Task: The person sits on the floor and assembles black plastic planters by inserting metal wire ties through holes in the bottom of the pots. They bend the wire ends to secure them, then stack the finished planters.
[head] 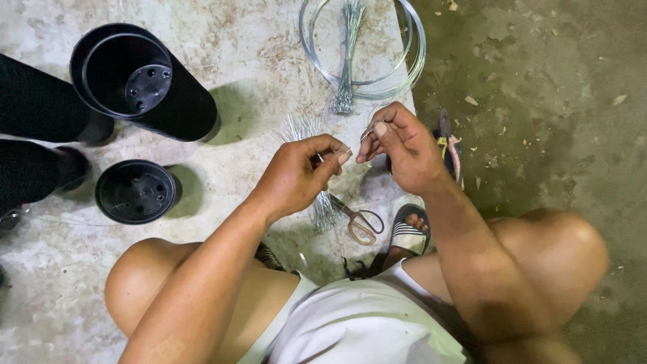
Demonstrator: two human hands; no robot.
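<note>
on a rough, stained concrete floor, pale on the left and darker greenish with scattered chips on the right, a person squats with both knees up and works between them. the left hand has its fingers curled narrow, thumb and forefinger pinched on a thin piece of wire; the right hand pinches the other end of the same wire, fingertips nearly meeting those of the left. just under the hands lie a loose bundle of cut wires and a pair of scissors with tan handles, beside a striped sandal. pliers lie just right of the right hand, partly hidden. ahead, near the top edge, a coil of wire rings a tied bunch of wires. to the left stand a tall stack of black plastic pots tipped on its side and a single black pot, well apart from the hands. more black stacks crowd the left edge. bare floor lies open between pots and hands.
</note>
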